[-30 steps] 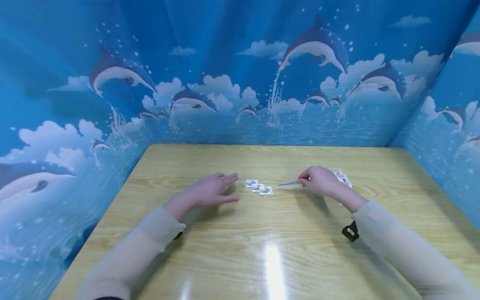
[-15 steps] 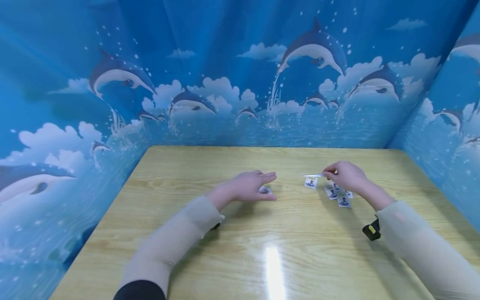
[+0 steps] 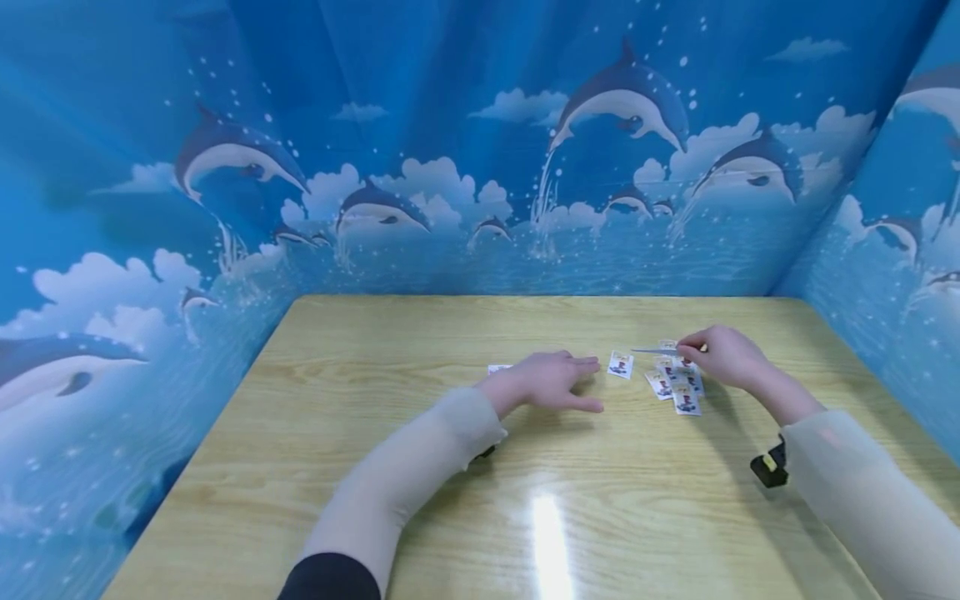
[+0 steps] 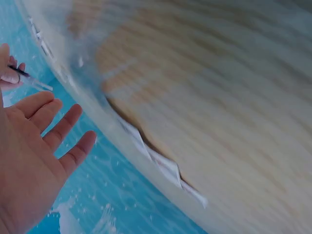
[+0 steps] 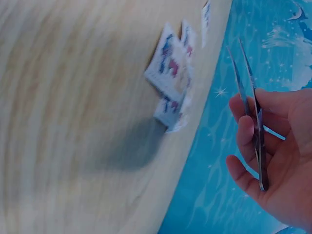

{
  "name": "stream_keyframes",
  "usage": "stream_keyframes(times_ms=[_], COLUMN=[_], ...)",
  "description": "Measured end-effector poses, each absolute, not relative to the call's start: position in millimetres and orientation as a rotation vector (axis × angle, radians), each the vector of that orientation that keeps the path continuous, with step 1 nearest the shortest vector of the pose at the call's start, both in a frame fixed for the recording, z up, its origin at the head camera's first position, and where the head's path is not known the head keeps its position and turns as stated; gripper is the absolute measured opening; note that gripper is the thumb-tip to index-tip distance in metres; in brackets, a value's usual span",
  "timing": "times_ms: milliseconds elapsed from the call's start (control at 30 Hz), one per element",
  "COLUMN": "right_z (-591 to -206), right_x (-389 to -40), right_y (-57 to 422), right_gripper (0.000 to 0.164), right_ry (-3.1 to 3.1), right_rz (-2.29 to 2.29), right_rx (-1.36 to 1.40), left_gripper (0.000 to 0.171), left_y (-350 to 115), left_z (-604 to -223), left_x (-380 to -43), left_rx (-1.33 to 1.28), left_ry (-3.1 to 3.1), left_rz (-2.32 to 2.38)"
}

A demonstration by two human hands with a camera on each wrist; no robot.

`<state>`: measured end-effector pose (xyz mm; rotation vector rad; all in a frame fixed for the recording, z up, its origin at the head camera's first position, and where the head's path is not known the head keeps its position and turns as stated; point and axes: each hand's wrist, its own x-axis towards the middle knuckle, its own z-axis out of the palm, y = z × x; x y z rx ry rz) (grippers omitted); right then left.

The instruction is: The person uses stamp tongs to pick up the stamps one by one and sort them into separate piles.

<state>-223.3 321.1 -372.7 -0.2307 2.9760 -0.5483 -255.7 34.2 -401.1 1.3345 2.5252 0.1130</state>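
Tweezers (image 3: pixel 654 351) with slim metal arms are held in my right hand (image 3: pixel 723 357). The right wrist view shows the tweezers (image 5: pixel 258 131) between thumb and fingers, their tips apart with nothing between them. Below and around those tips lies an overlapping group of small white picture cards (image 3: pixel 686 402). A single card (image 3: pixel 620 364) lies just left of the group. My left hand (image 3: pixel 551 382) hovers over the table with fingers extended, holding nothing. Behind its wrist peeks a card edge (image 3: pixel 497 368). Overlapping cards (image 4: pixel 165 168) show edge-on in the left wrist view.
The light wooden table (image 3: pixel 360 467) carries a bright glare streak near its front. Blue curtains (image 3: pixel 420 250) printed with dolphins hang along the back and both sides. Black wrist-worn gear (image 3: pixel 769 463) shows below the right sleeve.
My left hand has moved right, passing over the small row of cards. My right hand has moved right with the tweezers, uncovering the card group and the single card.
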Motion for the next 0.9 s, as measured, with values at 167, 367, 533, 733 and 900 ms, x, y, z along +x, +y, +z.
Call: stream_keyframes(times_ms=[167, 367, 533, 733, 900], right_z=[-384, -394, -399, -401, -401], right_x=[-230, -237, -241, -244, -247], right_y=[324, 329, 331, 333, 333], right_gripper=[0.040, 0.038, 0.034, 0.033, 0.034], right_ry=[3.000, 3.024, 3.041, 3.050, 3.039], right_rz=[-0.513, -0.494, -0.506, -0.513, -0.509], right_rx=[-0.207, -0.205, -0.238, -0.288, -0.316], left_gripper=[0.082, 0.084, 0.085, 0.085, 0.085], left_y=[51, 64, 68, 68, 69], left_z=[-405, -409, -409, -408, -409], left_x=[-255, -252, -249, -248, -249], left_rx=[1.291, 1.268, 1.211, 1.191, 1.179], left_ry=[2.506, 2.499, 2.490, 2.485, 2.493], left_rz=[0.078, 0.023, -0.006, -0.043, -0.051])
